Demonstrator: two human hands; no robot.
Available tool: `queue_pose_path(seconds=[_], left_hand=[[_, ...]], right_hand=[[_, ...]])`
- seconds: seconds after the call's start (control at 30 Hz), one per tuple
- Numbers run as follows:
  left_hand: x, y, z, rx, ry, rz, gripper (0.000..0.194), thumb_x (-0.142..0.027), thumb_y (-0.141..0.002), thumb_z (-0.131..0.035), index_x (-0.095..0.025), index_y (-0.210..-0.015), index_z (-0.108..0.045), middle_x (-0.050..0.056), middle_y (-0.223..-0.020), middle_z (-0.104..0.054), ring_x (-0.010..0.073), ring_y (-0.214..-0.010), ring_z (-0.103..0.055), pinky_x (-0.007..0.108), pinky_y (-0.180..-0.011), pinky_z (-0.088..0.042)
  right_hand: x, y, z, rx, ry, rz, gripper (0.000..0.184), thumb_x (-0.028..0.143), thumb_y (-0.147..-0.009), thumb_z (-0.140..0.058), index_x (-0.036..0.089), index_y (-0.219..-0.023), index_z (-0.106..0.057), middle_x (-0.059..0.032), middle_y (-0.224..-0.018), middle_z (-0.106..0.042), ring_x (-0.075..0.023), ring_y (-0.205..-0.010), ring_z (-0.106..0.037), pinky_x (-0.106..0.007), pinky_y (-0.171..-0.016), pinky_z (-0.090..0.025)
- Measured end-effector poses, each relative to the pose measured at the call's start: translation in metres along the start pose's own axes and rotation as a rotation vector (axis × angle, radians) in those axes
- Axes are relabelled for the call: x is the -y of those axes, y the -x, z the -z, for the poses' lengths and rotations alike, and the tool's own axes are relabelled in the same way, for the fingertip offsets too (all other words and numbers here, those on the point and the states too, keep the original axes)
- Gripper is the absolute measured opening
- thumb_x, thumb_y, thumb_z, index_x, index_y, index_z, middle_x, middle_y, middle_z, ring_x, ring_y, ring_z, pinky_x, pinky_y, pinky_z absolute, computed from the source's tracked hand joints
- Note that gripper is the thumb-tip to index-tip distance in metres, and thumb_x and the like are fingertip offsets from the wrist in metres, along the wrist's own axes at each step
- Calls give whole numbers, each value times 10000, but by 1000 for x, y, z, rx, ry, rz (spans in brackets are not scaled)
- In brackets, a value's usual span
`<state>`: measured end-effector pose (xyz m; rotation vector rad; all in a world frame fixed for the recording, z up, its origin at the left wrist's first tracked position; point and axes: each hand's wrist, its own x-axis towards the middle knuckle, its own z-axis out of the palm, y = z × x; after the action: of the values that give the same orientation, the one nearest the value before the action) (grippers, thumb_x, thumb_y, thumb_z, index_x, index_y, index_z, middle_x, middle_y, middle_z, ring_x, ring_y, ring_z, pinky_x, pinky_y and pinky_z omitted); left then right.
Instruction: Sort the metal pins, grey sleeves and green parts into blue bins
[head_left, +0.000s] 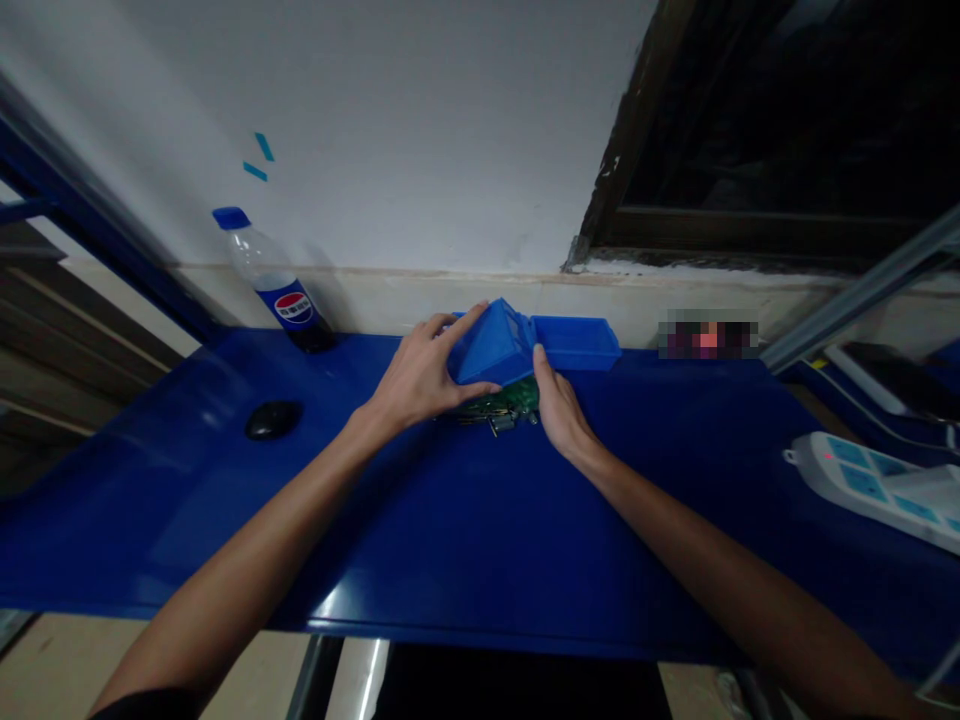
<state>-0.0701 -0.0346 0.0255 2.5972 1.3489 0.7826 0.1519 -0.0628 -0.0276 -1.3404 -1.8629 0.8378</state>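
Observation:
A blue plastic parts bin (pixel 491 348) is tipped over near the back of the blue table. My left hand (pixel 431 370) grips it from the left, with the thumb along its lower edge and the fingers over its top. On the other side my right hand (pixel 559 405) has its thumb against the bin's right edge; its other fingers are mostly hidden. Just below the bin lies a small heap of green and metallic parts (pixel 506 405), too small to name. To the right, a second blue bin (pixel 577 345) stands against the wall.
A Pepsi bottle (pixel 289 300), partly full of dark drink, stands at the back left. In front of it lies a black computer mouse (pixel 272 420). A white power strip (pixel 870 485) sits at the right. The wall and a dark window (pixel 787 110) bound the back.

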Motion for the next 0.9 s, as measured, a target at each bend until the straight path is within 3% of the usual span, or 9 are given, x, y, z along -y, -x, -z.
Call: queue_pose_path(seconds=[0.07,0.13,0.27,0.37,0.6,0.9], left_hand=[[8,7,-2,-30,21,12,1039,-747,-793,-735,-303,-1644,-338,158,-1459,-545,384,-1301,-548,549,-1124,-446],[16,14,-5,-56,30,42,973,-754,-823,-698,-290,-1623,-393,159,-1475,-547,383,-1325,-541,556,-1146,-431],[29,24,-9,-107,49,110,902,-750,-865,-646,-286,-1607,-425,142,-1481,-557,371,-1358,-530,563,-1172,-416],[37,28,-7,-129,103,158,884,-741,-882,-626,-264,-1601,-435,143,-1481,-574,358,-1345,-558,558,-1169,-428],[55,33,-2,-216,273,325,779,-682,-955,-565,-235,-1585,-459,138,-1528,-577,352,-1397,-550,573,-1200,-404],[65,34,-8,-484,419,392,763,-687,-963,-565,-225,-1560,-461,160,-1521,-577,370,-1380,-565,623,-1177,-416]], right_hand=[[1,7,0,-50,26,40,688,651,-1063,-163,288,-1541,-499,-87,-1524,-600,-284,-1489,-455,-504,-1232,-353],[1,10,-4,-11,130,163,654,626,-1075,-188,289,-1544,-495,-64,-1616,-506,-253,-1548,-378,-480,-1279,-288],[-8,9,-17,23,471,312,661,581,-1064,-368,192,-1594,-431,-131,-1702,-360,-314,-1599,-266,-546,-1301,-219],[-15,4,-22,13,586,346,654,559,-1049,-435,195,-1593,-444,-144,-1689,-381,-341,-1586,-294,-572,-1288,-253],[-19,-8,-19,-38,604,435,595,486,-1039,-490,227,-1575,-472,-132,-1648,-454,-337,-1558,-354,-600,-1241,-333],[-24,-5,-16,-228,493,558,542,371,-1008,-564,261,-1536,-509,-123,-1546,-571,-328,-1421,-527,-583,-1150,-449]])
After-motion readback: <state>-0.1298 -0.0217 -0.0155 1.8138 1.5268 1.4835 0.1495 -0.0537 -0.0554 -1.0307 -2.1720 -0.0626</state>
